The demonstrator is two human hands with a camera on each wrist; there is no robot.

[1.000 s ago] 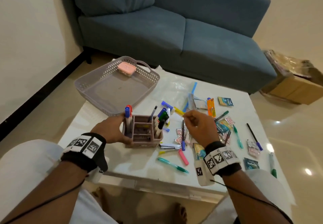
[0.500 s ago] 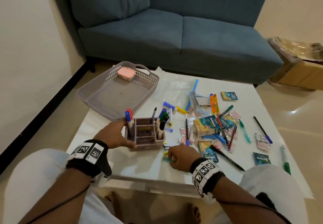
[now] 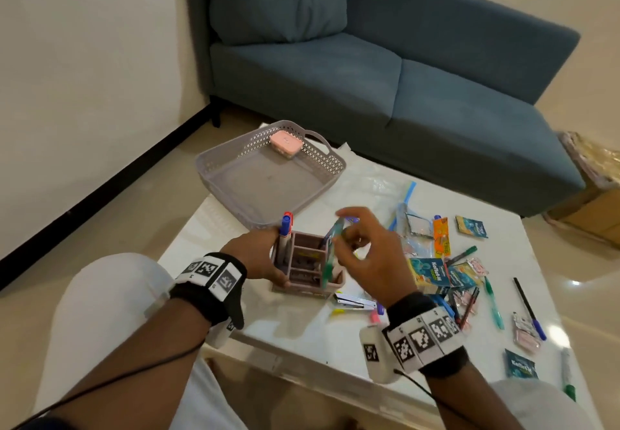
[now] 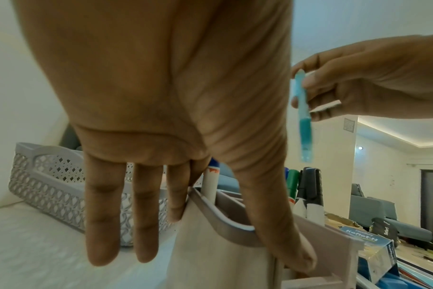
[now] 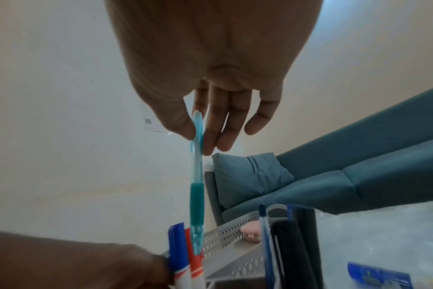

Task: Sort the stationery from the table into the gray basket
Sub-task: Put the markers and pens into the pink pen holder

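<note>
Two hands are busy near the front edge of the tabletop (image 3: 302, 335). My right hand (image 3: 372, 255) pinches a teal pen (image 3: 330, 255) between thumb and fingertips (image 5: 210, 136), near its upper end, so that it hangs nearly upright, tip down, above the pinkish desk organizer (image 3: 310, 263); whether the tip has entered a compartment I cannot tell. My left hand (image 3: 255, 255) holds the organizer's left side, thumb along its near wall and fingers (image 4: 146, 215) stretched past its far corner, close to the markers with blue and red caps (image 3: 286, 223) that stand in its left rear compartment. More capped markers (image 4: 309, 187), green and black among them, stand in the organizer's right side. The gray basket (image 3: 268, 178) sits at the far left corner of the tabletop, just behind the organizer, and a pink box (image 3: 285, 142) lies inside it against its far wall. Loose pens (image 3: 528, 308), packets (image 3: 431, 273) and a stapler (image 3: 355, 302) lie scattered over the right half of the tabletop, well apart from the basket. A blue sofa (image 3: 402, 70) stands beyond the far edge.
</note>
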